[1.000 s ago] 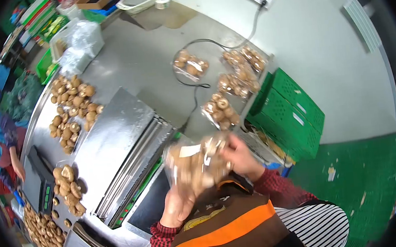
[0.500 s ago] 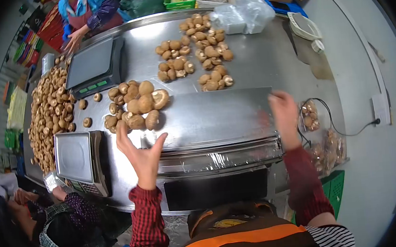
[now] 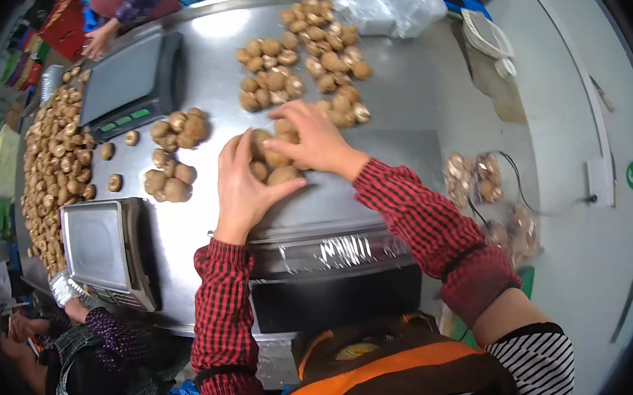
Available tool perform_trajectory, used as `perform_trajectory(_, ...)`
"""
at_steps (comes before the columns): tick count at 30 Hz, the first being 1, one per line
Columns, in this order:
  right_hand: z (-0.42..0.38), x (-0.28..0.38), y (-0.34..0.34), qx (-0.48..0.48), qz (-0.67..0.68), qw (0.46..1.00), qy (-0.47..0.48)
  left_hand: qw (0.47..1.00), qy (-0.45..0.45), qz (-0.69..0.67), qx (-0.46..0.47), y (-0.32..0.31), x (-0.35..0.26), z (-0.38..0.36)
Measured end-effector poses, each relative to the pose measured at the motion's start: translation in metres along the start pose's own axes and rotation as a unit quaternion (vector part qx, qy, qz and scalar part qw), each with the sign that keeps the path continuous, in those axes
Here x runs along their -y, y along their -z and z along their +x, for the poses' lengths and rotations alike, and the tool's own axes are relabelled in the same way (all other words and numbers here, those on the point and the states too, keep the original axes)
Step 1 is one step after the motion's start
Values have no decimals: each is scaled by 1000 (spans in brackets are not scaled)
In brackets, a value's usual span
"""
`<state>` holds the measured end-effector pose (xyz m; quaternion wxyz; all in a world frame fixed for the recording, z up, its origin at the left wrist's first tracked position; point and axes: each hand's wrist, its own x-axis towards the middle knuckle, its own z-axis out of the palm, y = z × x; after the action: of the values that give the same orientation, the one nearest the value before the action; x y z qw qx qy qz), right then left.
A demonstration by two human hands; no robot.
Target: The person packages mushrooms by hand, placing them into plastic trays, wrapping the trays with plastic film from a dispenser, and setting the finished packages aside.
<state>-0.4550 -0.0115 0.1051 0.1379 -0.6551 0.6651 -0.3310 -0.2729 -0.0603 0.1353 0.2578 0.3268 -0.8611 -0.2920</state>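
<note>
Brown shiitake mushrooms (image 3: 283,175) lie in a small cluster on the metal wrapping plate (image 3: 402,148). My left hand (image 3: 241,193) curves around the cluster's left and near sides, thumb pointing right. From the right, my right hand (image 3: 317,141) reaches over the same cluster, its fingers bent across the far side. Both hands press on the mushrooms, and the palms and fingers partly hide them. On the near side of the plate runs a roll of clear film (image 3: 344,251). Two loose mushroom groups (image 3: 179,129) sit left of my left hand.
Further mushroom groups (image 3: 272,73) stand beyond my hands. Two scales, a dark one (image 3: 122,86) and a silver one (image 3: 96,243), flank a large mushroom pile (image 3: 57,160). Wrapped mushroom packs (image 3: 489,179) and a cable (image 3: 518,180) lie right. Co-workers' hands (image 3: 99,40) show left.
My right hand has left the packs at right and come over to the mushrooms. My left hand has closed in beside it. The cluster has shifted right, onto the plate. The view has moved slightly.
</note>
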Motion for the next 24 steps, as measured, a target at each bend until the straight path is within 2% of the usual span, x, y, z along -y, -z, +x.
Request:
perform_trajectory(2,-59,-5,24,-126,-19,988,-85,994,-73,-58,49,-27,-21,-2)
perform_trajectory(3,-89,-1,34,-129,-29,987,-94,989,-104,-61,83,-39,-34,-6)
perform_trajectory(5,-133,7,46,-175,-40,963,-202,972,-148,-92,156,-54,-55,-10)
perform_trajectory(8,-147,1,56,-176,-16,971,-162,969,-165,-84,165,-57,-65,-11)
perform_trajectory(10,-161,-1,72,-201,-1,966,-163,977,-101,-151,114,-51,-54,-22)
perform_trajectory(11,-175,3,88,-226,27,956,-183,968,-25,-234,85,-38,-51,-35)
perform_trajectory(12,-190,5,104,-250,56,945,-201,965,15,-261,36,-24,-50,-48)
perform_trajectory(14,-242,18,132,-171,46,919,-352,990,67,-83,-96,-4,-27,-89)
perform_trajectory(15,-267,19,138,-141,-28,919,-367,987,94,8,-128,5,-32,-107)
perform_trajectory(16,-286,22,136,-107,-98,913,-381,979,140,77,-128,7,-31,-124)
perform_trajectory(17,-297,23,128,-101,-99,914,-381,979,125,135,-88,3,-30,-136)
perform_trajectory(18,-301,25,119,-98,-185,921,-329,974,112,193,-49,3,-39,-141)
perform_trajectory(19,-301,24,113,-94,-269,920,-270,973,81,209,-54,-3,-51,-143)
perform_trajectory(20,-298,21,107,-88,-267,923,-262,971,52,226,-58,-9,-62,-140)
perform_trajectory(22,-290,14,96,-109,-111,922,-355,984,71,163,12,-20,-56,-135)
perform_trajectory(23,-293,8,94,-145,-108,940,-288,987,123,100,5,-19,-59,-138)
perform_trajectory(24,-299,7,97,-144,-106,943,-281,985,171,36,-6,-17,-62,-136)
